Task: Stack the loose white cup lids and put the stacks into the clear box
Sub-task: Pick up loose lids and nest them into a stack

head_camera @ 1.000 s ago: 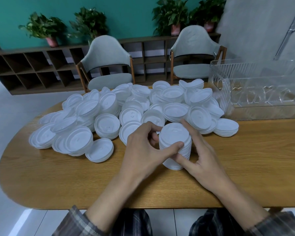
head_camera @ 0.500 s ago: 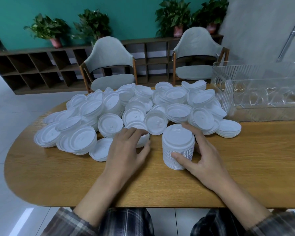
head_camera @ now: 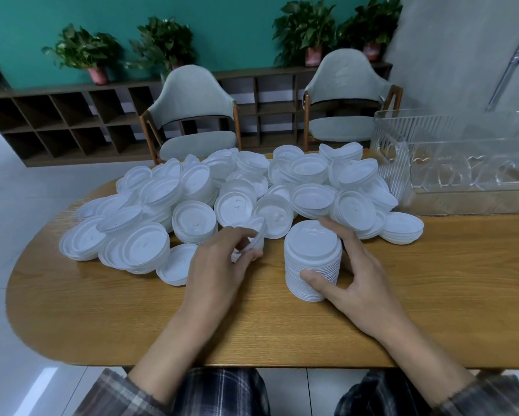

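Since half a second ago the left hand (head_camera: pixel 219 265) has gone from lying flat over a lid at the pile's near edge to lifting one: its curled fingers and thumb now pinch a single white lid (head_camera: pixel 259 235), which is tipped up on edge just left of the stack. The right hand (head_camera: pixel 363 286) stays where it was, wrapped round the tall stack of lids (head_camera: pixel 312 253), with the thumb pressed on the near side low down and the fingers curved round the far side. That stack stands upright on the wooden table (head_camera: pixel 432 280), a little toward 6 o'clock from the middle. The loose pile of lids (head_camera: pixel 192 217) spreads from about 9 o'clock across 12 to 1 o'clock, many already nested in short stacks. The clear box (head_camera: pixel 396 163) sits at 2 to 3 o'clock, its ribbed end wall touching or just beside the nearest lids. Every lid in view lies outside it on the table.
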`<state>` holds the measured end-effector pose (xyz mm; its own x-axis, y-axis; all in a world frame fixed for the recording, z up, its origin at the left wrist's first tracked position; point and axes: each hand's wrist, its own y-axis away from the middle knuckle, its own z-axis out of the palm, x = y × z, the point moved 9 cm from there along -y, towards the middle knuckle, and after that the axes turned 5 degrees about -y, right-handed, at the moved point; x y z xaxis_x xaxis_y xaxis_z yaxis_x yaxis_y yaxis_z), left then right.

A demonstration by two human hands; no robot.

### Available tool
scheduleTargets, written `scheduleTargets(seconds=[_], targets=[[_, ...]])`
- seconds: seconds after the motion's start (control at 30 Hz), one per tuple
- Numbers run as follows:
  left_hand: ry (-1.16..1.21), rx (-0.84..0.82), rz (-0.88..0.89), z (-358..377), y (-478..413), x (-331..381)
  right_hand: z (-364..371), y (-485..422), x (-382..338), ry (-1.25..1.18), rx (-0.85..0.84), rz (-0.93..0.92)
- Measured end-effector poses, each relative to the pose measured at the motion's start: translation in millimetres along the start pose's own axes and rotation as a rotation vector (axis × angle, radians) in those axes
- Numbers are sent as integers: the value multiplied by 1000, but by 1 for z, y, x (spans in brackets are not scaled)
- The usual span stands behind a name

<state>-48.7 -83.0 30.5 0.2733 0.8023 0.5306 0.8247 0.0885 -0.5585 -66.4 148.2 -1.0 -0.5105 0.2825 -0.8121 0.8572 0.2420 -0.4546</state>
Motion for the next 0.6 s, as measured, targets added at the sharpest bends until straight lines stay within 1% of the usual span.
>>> scheduleTargets(seconds=[0.1, 0.17, 0.23, 0.3, 0.4, 0.5, 0.6], targets=[[149, 110, -53, -17, -3, 13, 0, -1, -4, -11, 8, -14], [273, 147, -137, -24, -4, 17, 0, -3, -5, -15, 18, -17], [427, 135, -255, -23, -4, 15, 1, -5, -6, -14, 21, -15], [574, 90, -361, -19, -5, 12, 3, -8, -5, -15, 10, -9], [727, 0, -440, -11, -8, 15, 7, -12, -6, -10, -18, -16], [724, -85, -445, 1, -10, 18, 10, -15, -7, -33, -38, -4], [612, -124, -403, 11, -11, 20, 12, -18, -8, -41, -55, -9]])
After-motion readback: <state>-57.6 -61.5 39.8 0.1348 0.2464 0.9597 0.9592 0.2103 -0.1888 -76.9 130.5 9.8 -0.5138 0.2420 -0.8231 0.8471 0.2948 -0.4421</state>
